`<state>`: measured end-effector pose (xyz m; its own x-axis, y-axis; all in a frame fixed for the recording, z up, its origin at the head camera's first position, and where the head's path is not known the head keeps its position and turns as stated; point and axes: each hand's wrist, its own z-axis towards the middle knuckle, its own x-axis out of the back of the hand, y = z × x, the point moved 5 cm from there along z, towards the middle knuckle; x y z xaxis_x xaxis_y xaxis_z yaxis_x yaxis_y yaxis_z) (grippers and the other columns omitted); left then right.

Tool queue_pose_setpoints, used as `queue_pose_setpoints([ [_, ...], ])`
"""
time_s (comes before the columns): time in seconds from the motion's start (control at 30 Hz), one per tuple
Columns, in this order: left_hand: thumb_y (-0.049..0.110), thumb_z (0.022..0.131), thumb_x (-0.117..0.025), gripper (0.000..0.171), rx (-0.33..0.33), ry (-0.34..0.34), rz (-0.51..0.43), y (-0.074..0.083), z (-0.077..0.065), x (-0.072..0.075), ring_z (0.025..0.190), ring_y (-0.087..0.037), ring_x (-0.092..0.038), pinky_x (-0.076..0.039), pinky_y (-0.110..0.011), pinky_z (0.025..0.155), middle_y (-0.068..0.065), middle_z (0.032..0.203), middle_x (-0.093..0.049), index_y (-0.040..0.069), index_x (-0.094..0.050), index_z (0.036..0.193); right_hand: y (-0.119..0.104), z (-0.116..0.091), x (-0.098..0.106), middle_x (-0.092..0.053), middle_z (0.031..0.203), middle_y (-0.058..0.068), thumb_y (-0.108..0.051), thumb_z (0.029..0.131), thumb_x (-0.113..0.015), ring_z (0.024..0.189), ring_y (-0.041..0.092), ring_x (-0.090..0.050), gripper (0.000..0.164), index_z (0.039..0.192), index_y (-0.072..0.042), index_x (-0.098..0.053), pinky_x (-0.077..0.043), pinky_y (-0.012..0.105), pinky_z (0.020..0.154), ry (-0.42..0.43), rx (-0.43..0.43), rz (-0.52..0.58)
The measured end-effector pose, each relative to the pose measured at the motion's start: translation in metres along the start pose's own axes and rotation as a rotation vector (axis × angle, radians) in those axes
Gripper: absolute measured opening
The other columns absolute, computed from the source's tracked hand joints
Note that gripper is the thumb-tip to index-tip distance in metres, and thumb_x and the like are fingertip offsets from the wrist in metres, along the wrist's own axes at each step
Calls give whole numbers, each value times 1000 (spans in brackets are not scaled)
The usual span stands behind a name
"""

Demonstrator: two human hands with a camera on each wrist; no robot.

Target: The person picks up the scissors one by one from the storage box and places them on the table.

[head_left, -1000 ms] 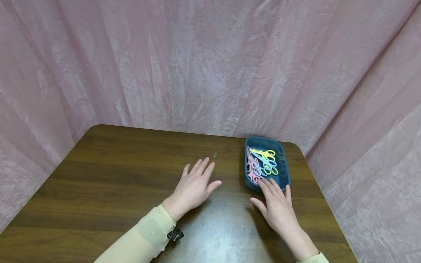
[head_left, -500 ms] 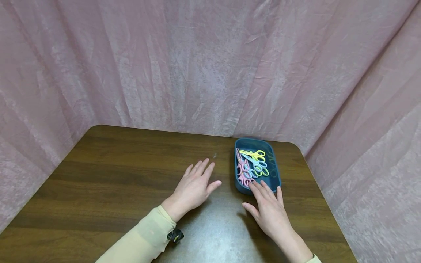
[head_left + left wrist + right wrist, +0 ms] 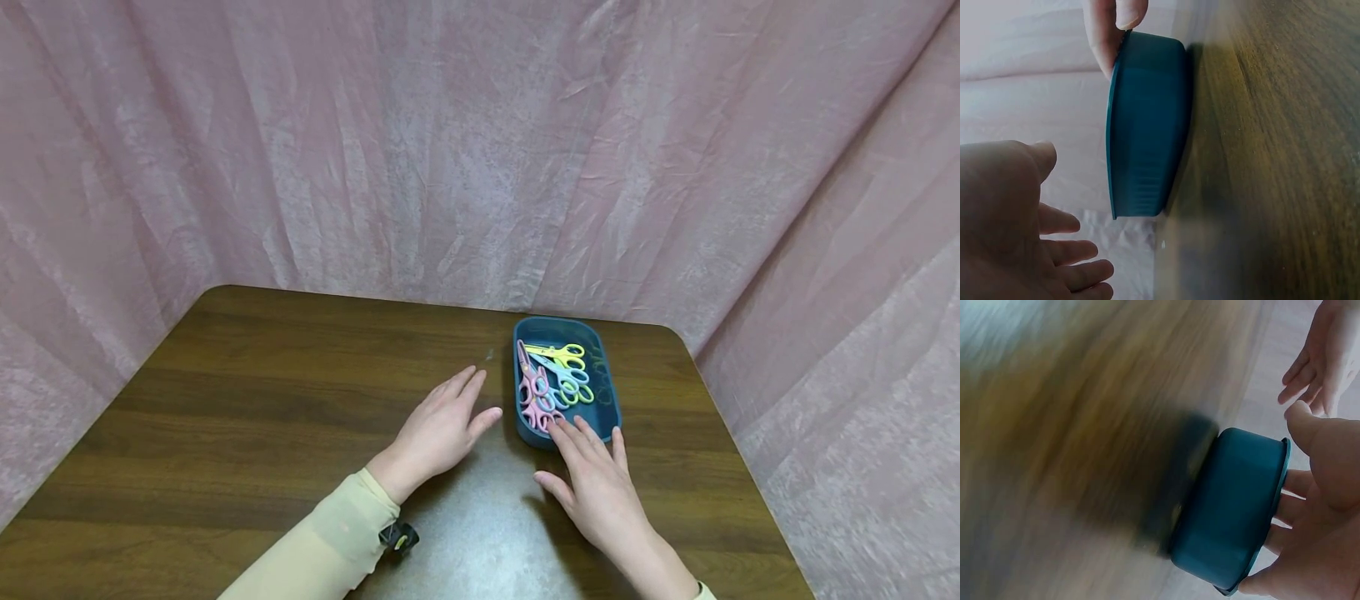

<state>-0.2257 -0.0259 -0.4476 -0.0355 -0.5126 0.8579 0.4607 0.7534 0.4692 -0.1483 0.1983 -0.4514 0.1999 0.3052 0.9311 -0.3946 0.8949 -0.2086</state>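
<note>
A dark teal plastic box (image 3: pixel 517 417) stands on the table's right half. Inside lie several children's scissors, among them pink scissors (image 3: pixel 539 385), yellow scissors (image 3: pixel 573 351) and light blue scissors (image 3: pixel 577 377). My right hand (image 3: pixel 596 492) reaches over the box's near rim with extended fingers, its thumb apart from the wall. In the right wrist view those fingers pass over the rim of the box (image 3: pixel 1235 506). To the left of the box, my left hand (image 3: pixel 435 429) hovers palm down with straight fingers, holding nothing; the left wrist view shows it apart from the box wall (image 3: pixel 1147 125).
The brown wooden table (image 3: pixel 285 417) has rounded far corners. A pink velvet curtain (image 3: pixel 480 167) hangs behind it and along the right side. A black wrist device (image 3: pixel 399 538) sits at my left cuff.
The box with its scissors has slid left across the table, and my right hand has moved left with it. My left hand has stayed almost in place.
</note>
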Motion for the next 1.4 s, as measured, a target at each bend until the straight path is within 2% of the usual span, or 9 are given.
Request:
queue_pose_setpoints([
  [0.23, 50, 115, -56, 72, 39, 3, -31, -4, 1, -3, 155, -39, -47, -43, -57, 122, -24, 168, -46, 1, -45, 166, -12, -1, -4, -64, 155, 15, -39, 97, -86, 149, 41, -53, 68, 152, -6, -64, -25, 83, 118, 35, 42, 3],
  [0.57, 49, 114, -58, 73, 75, 0, -87, -8, 3, -5, 155, -38, -47, -42, -56, 123, -23, 168, -46, 1, -44, 167, -26, 0, -7, -60, 160, 14, -42, 100, -83, 155, 38, -47, 70, 155, -5, -62, -18, 79, 123, -47, 18, 23],
  [0.97, 48, 113, -61, 73, 85, -4, -99, -10, 2, -9, 154, -38, -48, -43, -57, 121, -23, 167, -47, 0, -44, 166, -38, -1, -9, -59, 161, 14, -45, 100, -81, 155, 38, -46, 71, 156, -6, -61, -18, 78, 124, -59, 46, 23],
  [1.2, 45, 112, -65, 72, 83, -8, -102, -9, 0, -11, 151, -37, -51, -46, -57, 120, -22, 166, -49, 2, -45, 166, -43, -2, -9, -60, 160, 12, -45, 98, -83, 154, 36, -49, 74, 156, -7, -61, -23, 80, 122, -29, 76, 6],
  [1.4, 44, 111, -67, 71, 79, -30, -83, -9, -1, -13, 149, -38, -53, -47, -57, 118, -21, 165, -51, 4, -46, 166, -46, -3, -10, -58, 162, 12, -45, 98, -83, 155, 37, -47, 75, 158, -6, -59, -20, 79, 124, -62, 72, 23],
])
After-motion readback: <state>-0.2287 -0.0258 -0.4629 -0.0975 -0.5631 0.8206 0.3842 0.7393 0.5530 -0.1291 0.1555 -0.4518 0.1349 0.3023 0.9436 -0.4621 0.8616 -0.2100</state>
